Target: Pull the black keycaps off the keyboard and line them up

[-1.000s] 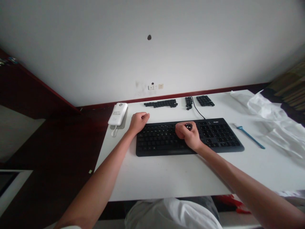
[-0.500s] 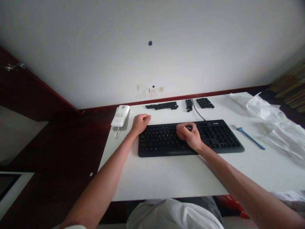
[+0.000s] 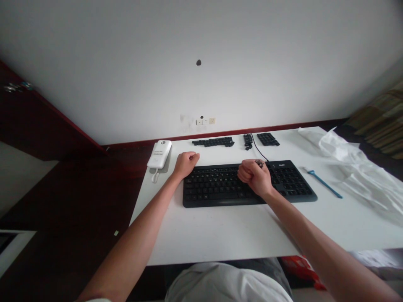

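Observation:
A black keyboard [image 3: 220, 184] lies across the middle of the white table [image 3: 226, 230]. My left hand [image 3: 186, 163] is a closed fist resting on the table at the keyboard's upper left corner, and I cannot see anything in it. My right hand [image 3: 255, 176] is curled into a fist above the keyboard's centre-right, gripping a small dark object [image 3: 259, 163] that shows at the top of the fist. Loose black keycaps sit in rows behind the keyboard: a long row [image 3: 214, 142], a small cluster [image 3: 248, 140] and a block [image 3: 268, 139].
A white power bank [image 3: 161, 154] with a short cable lies at the table's left edge. A blue tool [image 3: 323, 183] lies right of the keyboard. White plastic sheeting [image 3: 355, 167] covers the right end. The keyboard's cable [image 3: 258, 149] runs back toward the wall.
My right fist has lifted slightly and shifted right over the keyboard, still holding the small dark object. My left fist stays in place. The camera view has tilted a little.

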Demonstrator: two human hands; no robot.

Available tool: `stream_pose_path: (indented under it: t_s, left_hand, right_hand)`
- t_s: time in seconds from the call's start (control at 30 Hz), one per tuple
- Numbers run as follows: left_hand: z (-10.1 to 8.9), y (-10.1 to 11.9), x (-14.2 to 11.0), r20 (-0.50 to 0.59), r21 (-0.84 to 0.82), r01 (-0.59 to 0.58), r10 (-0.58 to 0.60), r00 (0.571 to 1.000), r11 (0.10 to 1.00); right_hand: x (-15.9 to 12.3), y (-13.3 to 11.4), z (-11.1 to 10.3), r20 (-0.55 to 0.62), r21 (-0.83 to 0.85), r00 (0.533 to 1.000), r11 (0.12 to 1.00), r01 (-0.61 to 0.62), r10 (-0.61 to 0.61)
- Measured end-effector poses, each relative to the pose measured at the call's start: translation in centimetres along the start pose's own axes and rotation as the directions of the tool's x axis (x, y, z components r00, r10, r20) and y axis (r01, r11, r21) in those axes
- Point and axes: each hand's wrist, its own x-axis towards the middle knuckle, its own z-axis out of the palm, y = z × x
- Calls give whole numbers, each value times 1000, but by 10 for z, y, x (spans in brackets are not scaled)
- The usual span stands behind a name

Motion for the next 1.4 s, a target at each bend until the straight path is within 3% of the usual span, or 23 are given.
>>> stream_pose_path:
  t_s: [0.27,0.57,0.8,1.03,1.23,1.4]
  left_hand:
    - [0,2,0,-5,-4,20,-20,1000,1000]
    - [0,1,0,-8,-3,12,-12,1000,1000]
    - [-1,2,-1,-2,-8,27,-27,1000,1000]
    - [0,1,-1,6,-11,11,-11,1000,1000]
    - [0,-1,1,11,13,0,0,1000,1000]
    - [1,-1,0,4,10,5,-5,1000,1000]
  right_hand:
    - [1,11,0,87,-152,995,988,-38,51]
    - [1,10,0,106,-181,994,983,-6,26]
    - [2,10,-5,118,-78,992,996,-34,43]
    - [3,-6,-1,117,83,992,995,-59,49]
    - [2,-7,0,71,48,994,995,-82,79]
    - [0,2,1,104,-36,992,997,-64,67]
